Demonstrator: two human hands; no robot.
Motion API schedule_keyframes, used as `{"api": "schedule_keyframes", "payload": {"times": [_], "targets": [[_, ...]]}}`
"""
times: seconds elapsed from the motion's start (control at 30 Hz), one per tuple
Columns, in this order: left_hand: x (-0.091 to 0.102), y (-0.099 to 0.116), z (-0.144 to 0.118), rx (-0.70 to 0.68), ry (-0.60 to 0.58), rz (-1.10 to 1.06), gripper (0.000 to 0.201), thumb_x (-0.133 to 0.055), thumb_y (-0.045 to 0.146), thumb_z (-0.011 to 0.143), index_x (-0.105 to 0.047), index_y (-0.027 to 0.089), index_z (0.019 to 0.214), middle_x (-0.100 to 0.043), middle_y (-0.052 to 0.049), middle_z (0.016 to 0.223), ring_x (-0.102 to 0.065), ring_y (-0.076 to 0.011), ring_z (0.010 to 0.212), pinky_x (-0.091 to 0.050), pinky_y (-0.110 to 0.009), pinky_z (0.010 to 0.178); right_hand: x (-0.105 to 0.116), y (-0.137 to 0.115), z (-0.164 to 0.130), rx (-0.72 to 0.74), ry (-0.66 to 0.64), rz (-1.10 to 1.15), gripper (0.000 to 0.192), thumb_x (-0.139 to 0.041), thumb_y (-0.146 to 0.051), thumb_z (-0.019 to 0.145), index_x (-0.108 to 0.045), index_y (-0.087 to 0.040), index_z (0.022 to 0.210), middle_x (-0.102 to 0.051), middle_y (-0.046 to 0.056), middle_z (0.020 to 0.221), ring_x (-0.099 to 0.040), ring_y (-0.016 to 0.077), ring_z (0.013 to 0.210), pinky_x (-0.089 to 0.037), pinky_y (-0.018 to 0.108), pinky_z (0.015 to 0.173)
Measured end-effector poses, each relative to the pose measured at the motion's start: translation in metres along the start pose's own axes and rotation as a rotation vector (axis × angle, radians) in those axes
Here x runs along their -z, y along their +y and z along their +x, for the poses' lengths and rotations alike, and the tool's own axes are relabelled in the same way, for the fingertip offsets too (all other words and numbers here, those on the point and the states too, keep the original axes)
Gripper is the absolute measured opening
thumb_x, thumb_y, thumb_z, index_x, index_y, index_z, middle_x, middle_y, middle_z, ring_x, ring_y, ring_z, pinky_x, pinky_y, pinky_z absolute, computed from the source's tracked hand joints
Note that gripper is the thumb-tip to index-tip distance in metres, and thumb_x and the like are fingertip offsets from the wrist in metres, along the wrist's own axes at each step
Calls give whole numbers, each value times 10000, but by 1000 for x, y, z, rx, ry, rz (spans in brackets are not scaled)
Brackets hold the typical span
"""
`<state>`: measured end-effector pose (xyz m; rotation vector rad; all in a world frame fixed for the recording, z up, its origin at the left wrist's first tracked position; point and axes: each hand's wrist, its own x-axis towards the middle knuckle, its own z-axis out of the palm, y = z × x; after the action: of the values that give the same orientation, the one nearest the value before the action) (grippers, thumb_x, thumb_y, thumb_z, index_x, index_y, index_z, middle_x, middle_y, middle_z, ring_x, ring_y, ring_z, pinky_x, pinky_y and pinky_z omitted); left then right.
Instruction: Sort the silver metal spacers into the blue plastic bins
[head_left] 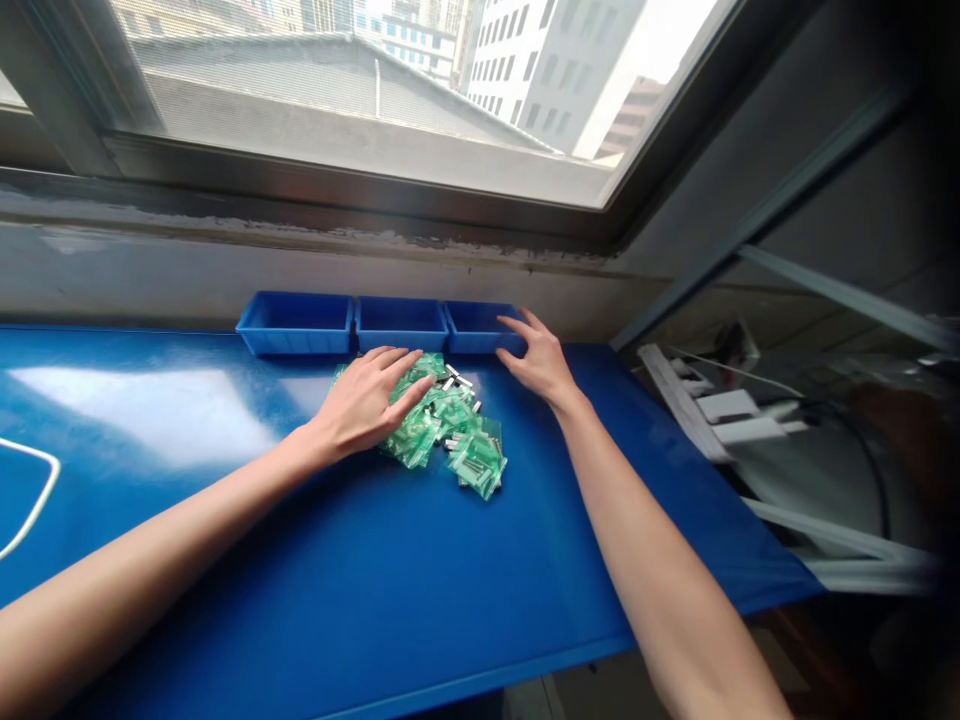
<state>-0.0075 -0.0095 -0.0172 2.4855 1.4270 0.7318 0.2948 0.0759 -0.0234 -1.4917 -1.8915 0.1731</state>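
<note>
A heap of small green transparent packets (450, 430) with little metal parts lies on the blue table mat (375, 580). My left hand (367, 400) rests flat on the heap's left side, fingers spread over the packets. My right hand (538, 358) is open, its fingertips touching the front edge of the rightmost blue bin (480, 325). Two more blue bins, the middle bin (401, 322) and the left bin (295, 322), stand in a row against the wall behind the heap.
A window sill and window run behind the bins. To the right of the table, white power strips with cables (720, 405) lie on a lower surface. A white cord (34, 500) loops at the table's left edge.
</note>
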Motion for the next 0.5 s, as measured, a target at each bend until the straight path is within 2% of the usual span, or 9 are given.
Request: {"api": "schedule_keyframes", "payload": {"times": [0.03, 0.07, 0.13, 0.2, 0.27, 0.33, 0.43, 0.5], "targets": [[1, -4, -3, 7, 23, 5, 765, -270, 657, 1100, -590, 118, 1540, -612, -149, 1555, -510, -329, 1495, -397, -487, 1265, -1, -9, -4, 5, 61, 3, 591, -722, -169, 765, -741, -195, 1355, -597, 154, 1571, -513, 353, 1518, -411, 510, 1266], [2, -8, -6, 24, 37, 19, 763, -271, 657, 1100, -595, 121, 1536, -612, -153, 1554, -503, -335, 1501, -391, -497, 1267, -2, -19, -8, -1, 159, 6, 523, -691, -164, 783, -756, -185, 1302, -643, 157, 1509, -548, 347, 1480, -424, 507, 1253], [3, -15, -11, 75, 33, 64, 759, -265, 667, 1096, -583, 148, 1550, -596, -161, 1566, -507, -350, 1496, -398, -525, 1256, -6, -43, -21, -43, 299, 37, 305, -631, -196, 852, -786, -180, 1114, -759, 153, 1271, -682, 324, 1271, -495, 498, 1169], [2, -20, -15, 110, -1, 108, 741, -256, 672, 1094, -565, 194, 1569, -586, -156, 1573, -526, -351, 1480, -417, -534, 1237, -11, -69, -40, -126, 241, 116, 194, -621, -295, 914, -774, -214, 1001, -801, 114, 1099, -732, 314, 1101, -548, 505, 1070], [1, -21, -18, 109, -34, 137, 718, -264, 672, 1094, -557, 227, 1574, -594, -147, 1560, -536, -344, 1468, -427, -528, 1228, -17, -90, -64, -182, 94, 137, 263, -613, -434, 965, -767, -258, 1086, -800, 96, 1172, -702, 347, 1175, -530, 561, 1072], [1, -21, -21, 84, -46, 151, 716, -309, 686, 1080, -563, 228, 1568, -603, -150, 1545, -534, -353, 1460, -422, -537, 1229, -24, -103, -90, -151, 7, 65, 363, -581, -525, 997, -735, -309, 1245, -749, 98, 1344, -603, 390, 1346, -443, 653, 1148], [0, -22, -26, 42, -38, 133, 741, -400, 697, 1051, -558, 194, 1572, -574, -173, 1570, -497, -377, 1486, -388, -554, 1256, -33, -112, -113, -87, 18, -53, 417, -572, -558, 1001, -703, -337, 1330, -626, 113, 1529, -462, 430, 1490, -352, 721, 1192], [-1, -25, -30, 28, -36, 101, 737, -434, 669, 1048, -542, 173, 1583, -542, -177, 1602, -464, -374, 1519, -347, -544, 1293, -39, -113, -113, -50, 22, -97, 409, -538, -521, 1026, -704, -299, 1327, -617, 137, 1530, -487, 413, 1469, -364, 683, 1193]]}}
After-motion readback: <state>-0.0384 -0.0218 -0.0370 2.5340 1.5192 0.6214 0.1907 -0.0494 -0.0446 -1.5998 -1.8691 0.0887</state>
